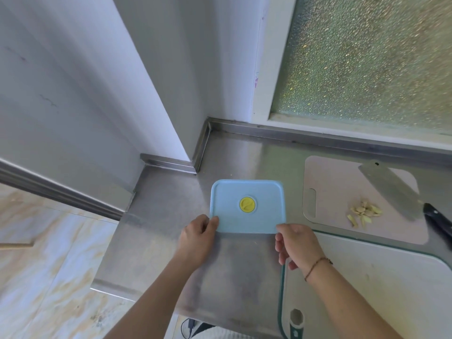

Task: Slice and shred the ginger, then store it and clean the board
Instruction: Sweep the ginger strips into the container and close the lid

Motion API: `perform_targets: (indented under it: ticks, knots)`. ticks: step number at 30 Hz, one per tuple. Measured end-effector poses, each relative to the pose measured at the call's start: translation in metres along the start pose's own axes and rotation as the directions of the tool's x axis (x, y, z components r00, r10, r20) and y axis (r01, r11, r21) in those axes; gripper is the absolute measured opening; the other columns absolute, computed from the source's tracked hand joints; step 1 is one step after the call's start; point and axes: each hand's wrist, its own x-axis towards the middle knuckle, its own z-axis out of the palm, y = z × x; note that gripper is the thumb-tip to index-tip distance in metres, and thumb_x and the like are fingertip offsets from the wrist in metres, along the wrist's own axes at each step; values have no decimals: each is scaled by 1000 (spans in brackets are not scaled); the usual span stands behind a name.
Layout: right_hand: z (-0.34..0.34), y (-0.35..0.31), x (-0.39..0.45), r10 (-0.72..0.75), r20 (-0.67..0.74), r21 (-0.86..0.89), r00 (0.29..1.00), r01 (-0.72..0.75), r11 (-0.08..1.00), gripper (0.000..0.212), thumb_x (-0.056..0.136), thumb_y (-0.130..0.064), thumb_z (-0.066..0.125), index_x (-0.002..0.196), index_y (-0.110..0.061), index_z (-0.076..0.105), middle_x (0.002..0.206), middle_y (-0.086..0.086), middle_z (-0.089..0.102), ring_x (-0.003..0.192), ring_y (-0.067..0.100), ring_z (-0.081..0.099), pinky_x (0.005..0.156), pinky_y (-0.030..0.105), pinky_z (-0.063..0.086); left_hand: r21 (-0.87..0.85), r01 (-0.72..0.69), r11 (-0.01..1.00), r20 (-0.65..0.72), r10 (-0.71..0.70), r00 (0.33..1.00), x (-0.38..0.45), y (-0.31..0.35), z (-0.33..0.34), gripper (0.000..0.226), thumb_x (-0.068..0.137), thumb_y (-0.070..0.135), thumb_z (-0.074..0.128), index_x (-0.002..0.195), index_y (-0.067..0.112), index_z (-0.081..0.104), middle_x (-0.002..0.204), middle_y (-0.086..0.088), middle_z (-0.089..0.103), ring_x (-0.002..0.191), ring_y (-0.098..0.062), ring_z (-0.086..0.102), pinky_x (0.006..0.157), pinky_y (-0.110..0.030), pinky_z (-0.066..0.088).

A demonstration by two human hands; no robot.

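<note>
Both forearms are reaching in from the near edge of the steel counter (156, 241). Left hand (197, 237) is pinching the near-left corner of the blue lidded container (248, 206), thumb on top; right hand (297, 243) is touching the near-right corner, its fingers curled below the rim, though whether they are actually gripping cannot be told. Container is lying straight ahead of both hands, lid seated, yellow valve (247, 204) uppermost. Cut ginger (364, 211) is sitting on the pink board (342, 192), well apart to the right, beside the cleaver (391, 189). Judgement: the right hand is nearer the ginger; the lid is needing removal before any transfer.
</note>
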Motion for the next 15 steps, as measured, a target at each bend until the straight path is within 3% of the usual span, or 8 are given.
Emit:
perform_targets:
  ticks: [3,6,10,13,15]
  knots:
    - [-6,-7,0,17,-3,40,1000,-17,999,24,86,-15,48,67,-8,60,53,6,57,42,24,51,43,20,31,74,55,996,-10,-55,998,-3,5,1,57,102,47,46,64,3,46,59,-4,47,58,-23,45,57,-34,37]
    - [-12,-12,4,38,-2,57,999,-38,998,26,88,-22,52,72,-6,65,51,5,57,41,23,51,44,19,29,-102,157,982,36,-154,987,-2,13,3,54,100,39,53,57,7,56,54,-6,53,52,-23,50,55,-30,44]
    - [-15,-10,9,30,1,55,1000,-30,998,41,96,-37,50,79,-3,67,53,4,58,43,23,54,44,21,31,-318,277,907,152,-240,959,-4,19,1,45,100,34,56,63,9,56,52,-6,49,46,-21,43,44,-21,30]
    - [-14,-5,10,1,12,19,1000,-1,1000,39,98,-37,48,83,-5,65,55,2,59,43,21,54,43,21,32,-310,295,904,221,-233,947,-5,18,-4,45,101,36,56,65,10,53,54,-5,46,46,-20,41,45,-20,28]
    - [-17,-5,12,-57,-17,-94,998,55,994,41,98,-39,46,79,-7,64,56,2,59,46,21,57,43,19,34,-216,265,940,258,-207,944,-3,20,-11,47,103,39,52,65,11,51,59,-6,47,48,-19,43,46,-22,30]
